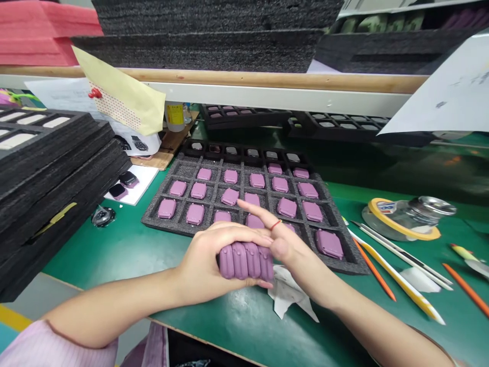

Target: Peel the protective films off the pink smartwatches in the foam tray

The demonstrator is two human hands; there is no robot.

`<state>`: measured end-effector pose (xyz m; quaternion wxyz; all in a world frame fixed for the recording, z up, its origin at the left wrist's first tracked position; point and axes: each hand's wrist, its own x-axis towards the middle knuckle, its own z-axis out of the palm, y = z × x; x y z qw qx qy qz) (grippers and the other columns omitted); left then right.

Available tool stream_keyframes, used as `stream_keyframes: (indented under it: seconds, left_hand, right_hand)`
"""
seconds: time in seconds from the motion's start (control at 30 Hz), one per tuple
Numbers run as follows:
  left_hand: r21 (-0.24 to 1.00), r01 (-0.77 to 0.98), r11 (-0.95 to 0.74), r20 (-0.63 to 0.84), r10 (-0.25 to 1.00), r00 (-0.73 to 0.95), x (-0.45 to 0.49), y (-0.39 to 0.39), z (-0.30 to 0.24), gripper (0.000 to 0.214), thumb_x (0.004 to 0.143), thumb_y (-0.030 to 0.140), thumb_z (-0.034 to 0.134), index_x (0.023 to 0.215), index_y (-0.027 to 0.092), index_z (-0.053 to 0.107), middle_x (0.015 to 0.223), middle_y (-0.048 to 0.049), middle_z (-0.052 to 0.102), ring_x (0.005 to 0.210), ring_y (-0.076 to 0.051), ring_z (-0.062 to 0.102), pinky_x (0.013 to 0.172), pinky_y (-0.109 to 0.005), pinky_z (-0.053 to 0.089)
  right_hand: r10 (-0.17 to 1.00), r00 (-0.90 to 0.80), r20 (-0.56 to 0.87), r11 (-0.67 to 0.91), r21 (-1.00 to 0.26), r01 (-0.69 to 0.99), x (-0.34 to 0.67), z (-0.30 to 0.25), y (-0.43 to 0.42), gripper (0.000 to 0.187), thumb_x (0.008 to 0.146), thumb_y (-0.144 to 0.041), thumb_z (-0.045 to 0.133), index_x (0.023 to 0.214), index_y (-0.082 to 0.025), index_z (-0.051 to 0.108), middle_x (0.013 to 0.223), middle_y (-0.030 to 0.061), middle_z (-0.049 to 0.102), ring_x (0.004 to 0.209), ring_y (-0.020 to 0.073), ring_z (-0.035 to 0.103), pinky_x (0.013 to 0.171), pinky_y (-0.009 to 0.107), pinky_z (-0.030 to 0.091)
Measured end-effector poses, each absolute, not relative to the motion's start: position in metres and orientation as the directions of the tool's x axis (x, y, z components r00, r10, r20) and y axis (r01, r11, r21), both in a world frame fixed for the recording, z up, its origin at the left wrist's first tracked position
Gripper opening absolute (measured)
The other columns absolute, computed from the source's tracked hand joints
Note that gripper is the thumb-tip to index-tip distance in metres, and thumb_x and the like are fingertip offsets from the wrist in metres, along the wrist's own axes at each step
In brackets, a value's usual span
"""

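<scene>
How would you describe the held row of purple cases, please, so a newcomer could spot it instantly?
Find the compartmented black foam tray on the green table. Before it, the left hand grips the row of rounded purple cases. Unlike those in the tray, they're packed together.

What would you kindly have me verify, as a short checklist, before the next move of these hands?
1. Left hand has its grip around the row of purple cases: ok.
2. Right hand meets the right end of that row: ok.
3. Every case in the row is fully seated against its neighbour: cannot tell; fingers cover part of it.
4. Foam tray rests on the green table: ok.
5. White tissue is well away from the hands: not ok; it lies right by the right hand.
6. Glass bottle stands apart from both hands: ok, over to the right of the tray.
</scene>
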<state>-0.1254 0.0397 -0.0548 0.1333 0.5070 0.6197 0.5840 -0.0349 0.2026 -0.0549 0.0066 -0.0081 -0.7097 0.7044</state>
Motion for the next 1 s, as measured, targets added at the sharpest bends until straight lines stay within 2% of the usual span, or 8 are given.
stream_keyframes:
  seconds: [0.1,0.2,0.33,0.43,0.53,0.63,0.83,1.0]
  left_hand:
    - [0.818,0.522,-0.242,0.485,0.778,-0.399,-0.127,0.041,-0.063,0.027,0.081,0.038,0.079,0.104,0.025,0.073,0.109,-0.0072,0.072,0.113,-0.026,0.064,0.104,-0.043,0.048]
    - [0.754,0.608,-0.249,0.543,0.757,-0.363,-0.13,0.041,-0.073,0.035,0.085,0.037,0.073,0.118,0.026,0.069,0.124,-0.0113,0.059,0.129,-0.029,0.052,0.113,-0.047,0.04]
    - [0.761,0.602,-0.241,0.531,0.765,-0.365,-0.129,0.04,-0.074,0.096,0.07,0.023,0.085,0.151,0.032,0.033,0.154,-0.014,0.031,0.15,-0.035,0.023,0.121,-0.056,0.028]
    - [0.952,0.256,-0.168,0.267,0.863,-0.429,-0.125,0.039,-0.064,0.129,0.057,0.028,0.095,0.156,0.032,0.014,0.162,-0.0169,0.023,0.151,-0.036,0.026,0.119,-0.057,0.032]
    - [0.989,-0.13,-0.065,0.008,0.919,-0.393,-0.122,0.042,-0.052,0.092,0.062,0.03,0.093,0.141,0.022,0.046,0.137,-0.0155,0.059,0.127,-0.032,0.058,0.108,-0.051,0.047]
    - [0.976,-0.215,-0.037,-0.048,0.924,-0.38,-0.122,0.046,-0.046,0.044,0.064,0.026,0.09,0.101,0.016,0.068,0.099,-0.0075,0.074,0.1,-0.027,0.071,0.093,-0.043,0.056]
    - [0.964,-0.255,-0.073,-0.034,0.92,-0.39,-0.124,0.044,-0.053,0.045,0.069,0.032,0.087,0.107,0.016,0.067,0.104,-0.0073,0.073,0.102,-0.025,0.069,0.094,-0.038,0.054]
    - [0.96,-0.258,-0.105,0.002,0.929,-0.371,-0.129,0.04,-0.068,0.043,0.085,0.052,0.069,0.104,0.015,0.061,0.09,-0.0054,0.067,0.085,-0.019,0.067,0.076,-0.033,0.056]
  right_hand:
    - [0.052,-0.997,0.05,0.058,-0.997,-0.047,-0.036,-0.058,0.194,0.104,0.065,-0.06,0.086,0.15,-0.024,0.04,0.141,0.0134,0.061,0.125,0.0312,0.063,0.1,0.044,0.058]
    - [0.19,-0.967,0.173,0.205,-0.97,-0.133,-0.033,-0.06,0.185,0.103,0.063,-0.034,0.092,0.151,-0.028,0.04,0.145,0.0119,0.058,0.121,0.0296,0.066,0.097,0.043,0.06]
    - [0.254,-0.889,0.38,0.39,-0.882,-0.265,-0.026,-0.06,0.181,0.103,0.07,-0.02,0.086,0.156,-0.029,0.03,0.128,0.0089,0.07,0.108,0.0268,0.073,0.096,0.043,0.061]
    - [0.218,-0.826,0.52,0.489,-0.79,-0.369,-0.026,-0.06,0.183,0.104,0.072,-0.019,0.085,0.157,-0.034,0.028,0.14,0.0087,0.062,0.113,0.0277,0.071,0.105,0.048,0.056]
    - [0.158,-0.787,0.597,0.527,-0.725,-0.444,-0.028,-0.063,0.187,0.102,0.075,-0.026,0.086,0.157,-0.039,0.027,0.159,0.0084,0.042,0.117,0.0296,0.069,0.11,0.051,0.052]
    - [0.119,-0.784,0.61,0.516,-0.712,-0.476,-0.031,-0.067,0.191,0.102,0.078,-0.038,0.084,0.159,-0.039,0.022,0.162,0.0089,0.037,0.117,0.0318,0.069,0.111,0.055,0.051]
    - [0.105,-0.828,0.55,0.509,-0.745,-0.431,-0.031,-0.069,0.195,0.104,0.078,-0.031,0.084,0.159,-0.039,0.02,0.164,0.0096,0.032,0.117,0.0304,0.069,0.107,0.05,0.056]
    - [0.066,-0.788,0.612,0.527,-0.692,-0.493,-0.034,-0.066,0.198,0.105,0.075,-0.019,0.082,0.159,-0.032,0.021,0.144,0.0109,0.059,0.11,0.0265,0.073,0.102,0.046,0.058]
